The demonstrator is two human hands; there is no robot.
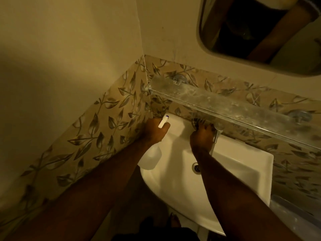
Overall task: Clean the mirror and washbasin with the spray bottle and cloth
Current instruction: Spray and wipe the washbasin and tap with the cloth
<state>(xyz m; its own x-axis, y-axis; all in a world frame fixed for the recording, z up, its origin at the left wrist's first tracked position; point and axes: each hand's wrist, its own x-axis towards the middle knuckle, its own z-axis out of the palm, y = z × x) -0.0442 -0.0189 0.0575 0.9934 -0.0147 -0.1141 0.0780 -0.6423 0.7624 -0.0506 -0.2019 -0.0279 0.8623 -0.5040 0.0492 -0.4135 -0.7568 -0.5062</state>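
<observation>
A white washbasin (243, 164) is fixed in the corner below a glass shelf. My left hand (154, 131) grips the neck of a clear spray bottle (151, 159), whose white nozzle points toward the basin's back left corner. My right hand (202, 136) presses a dark striped cloth (199, 121) against the basin's back rim, just left of the chrome tap (216, 136). The mirror (260, 32) hangs on the wall at the upper right and reflects my arms. The drain (196, 167) shows beside my right forearm.
A dusty glass shelf (225, 103) on suction cups spans the wall above the tap. Leaf-patterned tiles (104, 126) cover the lower walls on the left and behind. A clear plastic container (295, 213) sits to the basin's right. The floor lies below.
</observation>
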